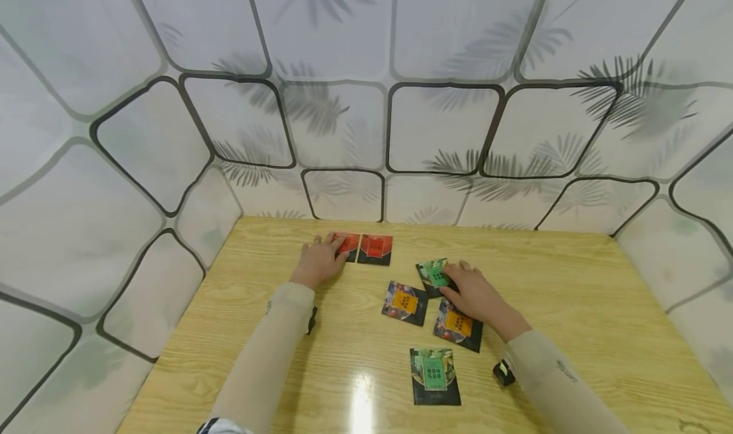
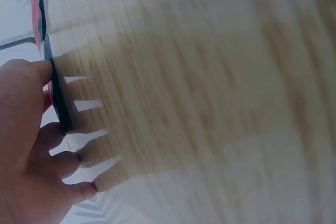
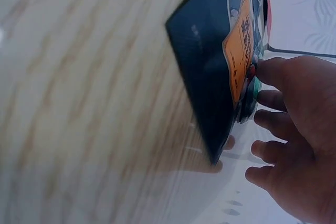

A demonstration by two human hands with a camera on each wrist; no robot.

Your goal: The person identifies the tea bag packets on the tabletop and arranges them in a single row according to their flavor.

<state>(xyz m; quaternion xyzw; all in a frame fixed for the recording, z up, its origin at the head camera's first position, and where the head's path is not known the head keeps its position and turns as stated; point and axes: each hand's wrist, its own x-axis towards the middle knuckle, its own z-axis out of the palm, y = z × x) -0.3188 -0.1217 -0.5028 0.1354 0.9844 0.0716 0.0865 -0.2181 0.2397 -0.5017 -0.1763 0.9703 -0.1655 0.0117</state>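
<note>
My left hand (image 1: 321,262) rests at the left side of a red-and-black packet (image 1: 349,246), index finger and thumb lying over it. Beside that packet lies a second red packet (image 1: 375,248). In the left wrist view the thumb touches the packet's dark edge (image 2: 60,98), and the other fingers are spread. On the right, my right hand (image 1: 475,291) touches a green packet (image 1: 431,275) with thumb and index finger, covering its right part. Just below that hand is an orange-labelled packet (image 1: 458,324), its black end (image 3: 199,51) large in the right wrist view.
Another orange-labelled packet (image 1: 405,302) lies left of the right hand. Nearer the front is a second green packet (image 1: 435,377). The wooden table (image 1: 229,345) ends at a patterned wall covering (image 1: 343,128) at the back and both sides.
</note>
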